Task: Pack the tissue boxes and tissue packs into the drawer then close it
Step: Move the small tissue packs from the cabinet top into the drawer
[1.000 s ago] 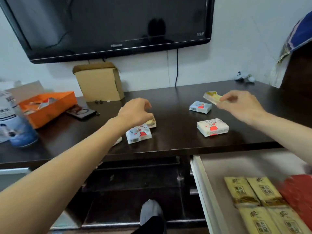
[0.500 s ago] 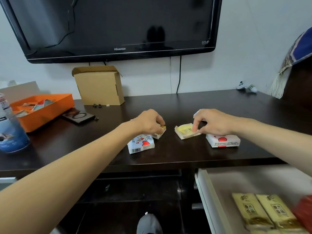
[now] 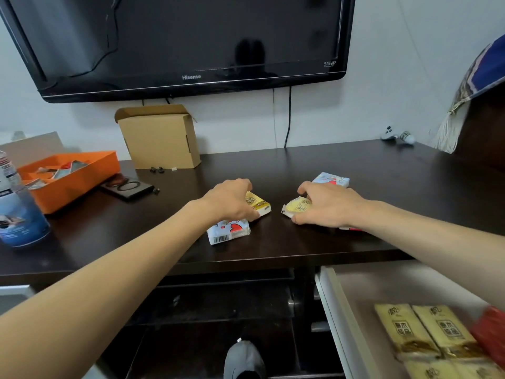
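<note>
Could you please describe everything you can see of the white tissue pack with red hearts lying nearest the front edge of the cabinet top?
The white tissue pack is a small, soft, plastic-wrapped rectangle printed with red hearts, with a barcode on its near left side. It lies flat and slightly skewed on the dark cabinet top, near the front edge. The left hand reaches over its far edge; actual contact is unclear. It seems sealed.

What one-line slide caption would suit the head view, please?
Both hands, left hand and right hand, grasp yellow tissue packs above the open drawer.
</note>
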Action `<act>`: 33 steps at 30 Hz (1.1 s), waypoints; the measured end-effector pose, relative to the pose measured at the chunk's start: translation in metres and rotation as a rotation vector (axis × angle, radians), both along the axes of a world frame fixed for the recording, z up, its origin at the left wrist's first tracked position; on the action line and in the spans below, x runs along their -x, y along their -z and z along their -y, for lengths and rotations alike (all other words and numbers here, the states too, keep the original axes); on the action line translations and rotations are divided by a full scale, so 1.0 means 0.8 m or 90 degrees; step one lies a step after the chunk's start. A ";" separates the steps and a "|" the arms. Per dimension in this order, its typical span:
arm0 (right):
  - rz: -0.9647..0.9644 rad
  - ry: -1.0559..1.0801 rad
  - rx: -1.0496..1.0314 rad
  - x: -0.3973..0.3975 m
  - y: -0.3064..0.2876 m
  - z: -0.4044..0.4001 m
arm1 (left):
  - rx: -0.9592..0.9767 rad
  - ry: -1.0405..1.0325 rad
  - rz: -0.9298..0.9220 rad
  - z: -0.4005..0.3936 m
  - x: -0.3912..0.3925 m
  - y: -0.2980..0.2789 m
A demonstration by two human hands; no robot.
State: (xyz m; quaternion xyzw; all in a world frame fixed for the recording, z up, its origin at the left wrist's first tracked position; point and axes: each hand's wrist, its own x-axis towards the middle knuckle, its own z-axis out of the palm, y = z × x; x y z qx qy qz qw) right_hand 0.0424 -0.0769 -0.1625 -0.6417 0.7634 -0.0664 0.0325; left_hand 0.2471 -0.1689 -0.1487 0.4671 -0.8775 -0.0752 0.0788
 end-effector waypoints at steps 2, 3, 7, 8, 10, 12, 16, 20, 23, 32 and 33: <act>0.045 0.000 0.037 0.003 -0.001 -0.005 | -0.008 -0.002 -0.032 -0.005 0.000 -0.005; 0.067 -0.013 0.066 0.005 -0.001 -0.009 | -0.007 0.006 -0.048 -0.008 0.001 -0.008; 0.209 -0.089 0.204 0.012 -0.006 -0.037 | 0.031 0.042 -0.149 -0.038 0.006 -0.025; 0.248 -0.104 0.230 0.015 -0.008 -0.047 | 0.033 0.051 -0.176 -0.049 0.008 -0.029; 0.289 -0.130 0.269 0.023 -0.011 -0.071 | 0.031 0.072 -0.217 -0.073 0.013 -0.035; 0.299 -0.146 0.286 0.034 -0.013 -0.100 | 0.027 0.098 -0.257 -0.099 0.017 -0.036; 0.313 -0.156 0.269 0.060 -0.010 -0.171 | 0.018 0.150 -0.307 -0.156 0.034 -0.022; 0.292 -0.123 0.213 0.088 0.010 -0.235 | -0.014 0.208 -0.310 -0.208 0.061 0.005; 0.294 -0.093 0.179 0.109 0.024 -0.268 | -0.035 0.245 -0.289 -0.234 0.083 0.025; 0.258 -0.056 -0.045 0.143 0.054 -0.279 | -0.080 0.302 -0.087 -0.267 0.141 0.087; 0.248 -0.050 -0.073 0.143 0.057 -0.276 | -0.087 0.294 -0.064 -0.265 0.146 0.090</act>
